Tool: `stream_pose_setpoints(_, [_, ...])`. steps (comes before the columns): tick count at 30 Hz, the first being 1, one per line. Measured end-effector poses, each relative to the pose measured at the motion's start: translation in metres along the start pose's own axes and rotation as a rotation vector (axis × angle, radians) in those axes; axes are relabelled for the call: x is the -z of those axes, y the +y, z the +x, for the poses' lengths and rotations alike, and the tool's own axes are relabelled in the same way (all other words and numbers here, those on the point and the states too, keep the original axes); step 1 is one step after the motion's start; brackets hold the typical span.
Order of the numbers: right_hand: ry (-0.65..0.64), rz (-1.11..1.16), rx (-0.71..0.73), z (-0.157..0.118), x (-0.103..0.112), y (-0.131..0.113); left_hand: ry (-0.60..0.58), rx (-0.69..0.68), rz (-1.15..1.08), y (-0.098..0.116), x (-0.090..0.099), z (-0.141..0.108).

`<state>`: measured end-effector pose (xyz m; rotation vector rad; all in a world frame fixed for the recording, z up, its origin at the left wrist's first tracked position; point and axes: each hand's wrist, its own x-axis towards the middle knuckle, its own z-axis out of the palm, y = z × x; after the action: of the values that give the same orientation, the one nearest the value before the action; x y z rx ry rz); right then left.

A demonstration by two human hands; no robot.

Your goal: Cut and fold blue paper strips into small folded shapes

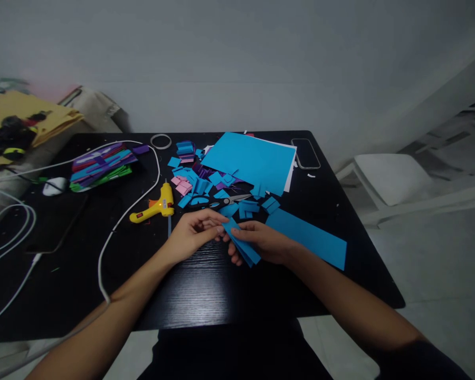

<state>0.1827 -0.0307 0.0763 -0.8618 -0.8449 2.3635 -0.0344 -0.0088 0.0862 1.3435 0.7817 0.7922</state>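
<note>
Folded blue paper strips [245, 249] slant over the near middle of the black table. My right hand [263, 240] is closed on them, thumb on top and fingers beneath. Curled at their upper left end is my left hand [196, 232], its thumb and fingertips pinching the edge. Just beyond my hands lie scissors [227, 201], partly under cut blue pieces [200, 184]. A long blue paper strip [311, 237] rests flat beside my right forearm. Pink folded pieces [182, 184] are in the same pile.
A yellow glue gun [154, 205] lies left of the pile. Large blue sheets [253, 161] and a phone [305, 153] are at the back right. White cables [103, 253] cross the left side, near a bundle of coloured paper [103, 166]. A white chair [391, 177] stands right.
</note>
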Motion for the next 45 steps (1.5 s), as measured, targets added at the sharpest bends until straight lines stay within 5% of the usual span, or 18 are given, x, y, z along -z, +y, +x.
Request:
stream_pose_setpoints(12, [-0.038, 0.148, -0.081, 0.005, 0.007, 0.005, 0.000, 0.044, -0.056, -0.002, 0.003, 0.003])
stream_pose_setpoints(33, [-0.045, 0.110, -0.002, 0.000, 0.002, 0.001, 0.033, 0.052, -0.067, -0.004, 0.002, 0.004])
stream_pose_setpoints(37, [0.104, -0.027, 0.089, 0.003, -0.001, 0.007, 0.014, 0.058, -0.061, -0.005, 0.002, 0.003])
stream_pose_setpoints(41, [0.383, -0.329, 0.353, 0.008, -0.003, 0.013, 0.004, 0.075, -0.024, -0.006, 0.003, 0.001])
stream_pose_setpoints(45, [0.449, -0.518, 0.545, 0.009, -0.003, 0.015, -0.014, 0.085, -0.027, -0.005, 0.002, 0.001])
